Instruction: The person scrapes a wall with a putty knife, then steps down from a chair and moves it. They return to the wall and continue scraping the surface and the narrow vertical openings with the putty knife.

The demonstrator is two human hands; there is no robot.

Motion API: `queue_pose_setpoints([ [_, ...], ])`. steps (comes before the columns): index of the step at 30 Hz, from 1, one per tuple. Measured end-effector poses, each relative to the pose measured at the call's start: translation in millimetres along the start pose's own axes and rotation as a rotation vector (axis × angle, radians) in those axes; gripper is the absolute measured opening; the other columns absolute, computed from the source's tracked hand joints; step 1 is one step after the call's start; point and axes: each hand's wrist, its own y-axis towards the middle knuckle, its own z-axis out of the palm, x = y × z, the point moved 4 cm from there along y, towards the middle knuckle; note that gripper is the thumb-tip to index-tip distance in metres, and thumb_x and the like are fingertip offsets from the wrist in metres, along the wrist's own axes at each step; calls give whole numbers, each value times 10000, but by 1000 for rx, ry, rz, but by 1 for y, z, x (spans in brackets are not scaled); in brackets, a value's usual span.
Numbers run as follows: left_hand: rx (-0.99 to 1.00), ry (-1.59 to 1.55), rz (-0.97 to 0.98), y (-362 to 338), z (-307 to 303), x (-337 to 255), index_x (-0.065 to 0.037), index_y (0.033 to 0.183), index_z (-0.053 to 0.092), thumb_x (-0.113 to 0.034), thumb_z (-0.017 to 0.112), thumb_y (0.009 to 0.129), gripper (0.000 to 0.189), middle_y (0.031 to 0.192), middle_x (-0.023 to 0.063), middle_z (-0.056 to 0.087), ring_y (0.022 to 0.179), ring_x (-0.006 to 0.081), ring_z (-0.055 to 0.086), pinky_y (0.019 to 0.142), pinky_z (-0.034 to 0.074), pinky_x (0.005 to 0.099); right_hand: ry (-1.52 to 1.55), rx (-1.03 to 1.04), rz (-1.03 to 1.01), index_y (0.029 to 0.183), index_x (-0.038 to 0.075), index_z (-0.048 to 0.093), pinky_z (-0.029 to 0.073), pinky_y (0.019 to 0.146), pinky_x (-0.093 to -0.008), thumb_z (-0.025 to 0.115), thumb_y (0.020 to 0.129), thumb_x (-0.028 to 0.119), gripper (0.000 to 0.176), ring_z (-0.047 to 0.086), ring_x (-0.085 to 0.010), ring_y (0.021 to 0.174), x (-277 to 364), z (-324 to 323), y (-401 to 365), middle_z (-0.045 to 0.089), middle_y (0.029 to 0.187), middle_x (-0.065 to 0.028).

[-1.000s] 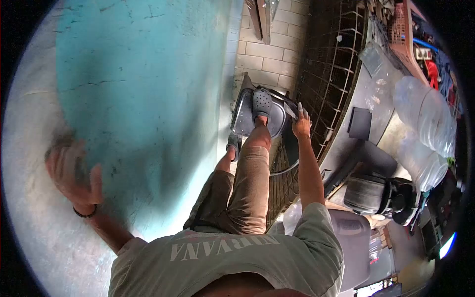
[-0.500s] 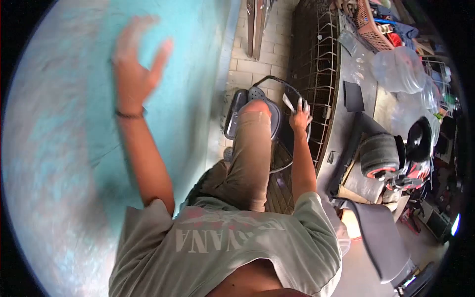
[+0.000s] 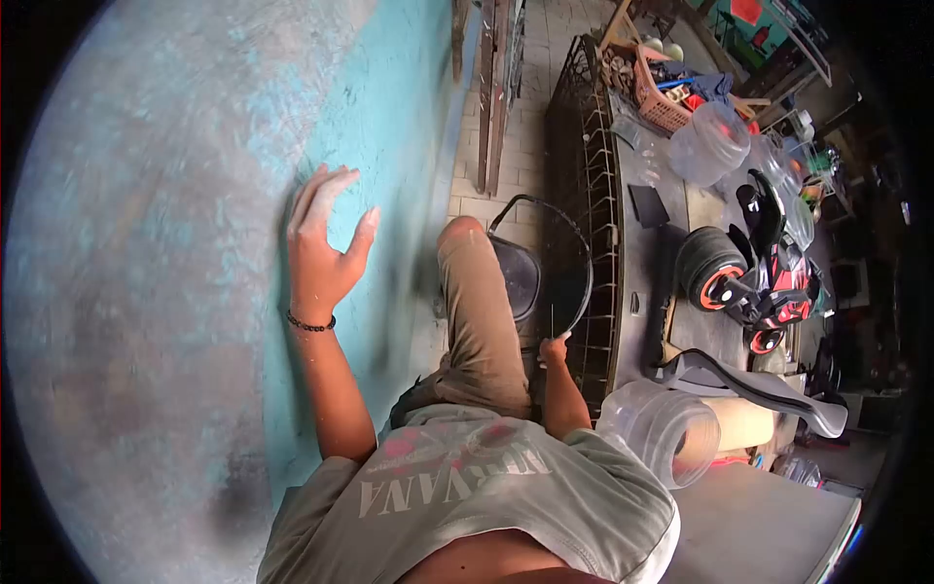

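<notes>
My left hand (image 3: 329, 238) is raised beside the wall (image 3: 389, 156), its whitened fingers stretched and the thumb apart, holding nothing. Teal paint covers the strip nearest me, while a broad patch further left is grey and mottled. Low on my right side, my right hand (image 3: 556, 350) is closed on a scraper (image 3: 552, 319), its thin blade seen almost edge-on and pointing up. That hand is close to the black curved frame (image 3: 590, 263) of a dark-seated chair (image 3: 516, 280). My bent knee (image 3: 461, 228) overlaps the seat.
A wire rack (image 3: 605, 195) borders the counter (image 3: 642, 161) on the right. On it are a pink basket (image 3: 662, 105), clear plastic tubs (image 3: 710, 146) and a black-and-red toy vehicle (image 3: 778, 292). Brown posts (image 3: 494, 107) stand ahead on the tiled floor (image 3: 535, 97).
My left hand has come down and right along the wall. My right hand has drawn back toward my body with the scraper. The view has shifted, showing more of the counter.
</notes>
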Motion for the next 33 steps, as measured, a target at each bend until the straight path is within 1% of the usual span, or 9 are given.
queue_pose_setpoints([
  [3,34,-5,-19,-20,0,-7,-28,1234,675,-180,757,904,372,1264,193,692,1287,440,579,1059,468,511,118,293,100,1497,186,420,627,604,-484,609,1029,292,515,740,-293,685,-3,-12,-19,728,1038,-154],
  [5,58,25,-1,-31,0,-14,-27,1216,675,-181,771,885,377,1248,205,688,1269,467,575,1043,473,532,217,425,210,1261,107,565,582,521,-436,618,1028,303,309,718,-263,613,10,-30,-64,733,944,-116],
  [7,92,39,-21,-43,0,-21,-27,1191,683,-169,771,890,345,1235,179,699,1235,439,599,1037,481,512,90,296,53,1148,66,629,525,475,-429,672,1010,330,300,702,-252,590,0,-27,-66,728,916,-103],
  [10,142,-4,-42,-55,6,-25,-23,1158,693,-144,791,864,332,1185,172,707,1223,435,605,1018,495,507,246,13,-14,1128,30,687,575,625,-459,772,954,311,341,748,-289,759,-32,17,-18,747,1054,-131],
  [14,214,-29,-81,-75,26,-19,-25,1122,711,-138,790,860,296,1158,168,713,1199,421,617,997,507,488,338,-81,40,1328,-49,649,528,992,-404,878,859,198,577,682,-322,1186,10,-15,-66,706,1279,-232],
  [17,271,-22,-135,-86,45,-18,-27,1104,707,-158,785,861,287,1103,161,708,1152,412,620,1003,502,485,399,-80,39,1318,-66,645,538,979,-405,876,855,193,579,694,-320,1167,13,-16,-73,696,1296,-240],
  [22,388,-131,-161,-98,82,-31,-28,1100,708,-180,783,864,291,1088,189,700,1128,409,620,1000,499,478,195,-235,-264,1118,-57,727,551,882,-465,917,794,348,552,730,-415,1001,-5,-11,-62,752,1021,-266],
  [25,443,-209,-148,-112,121,-27,-44,1073,706,-205,778,871,268,1073,173,709,1086,401,635,972,511,475,247,-113,-294,1105,-45,735,552,895,-469,908,795,357,537,719,-433,1039,-1,-29,-69,754,1033,-260],
  [33,682,-324,-110,-94,231,-38,-39,1105,711,-224,762,910,274,1087,147,744,1084,360,667,941,538,442,340,-143,-394,1475,6,516,554,929,-432,846,815,120,746,714,-363,1080,30,-94,-24,727,1212,-211],
])
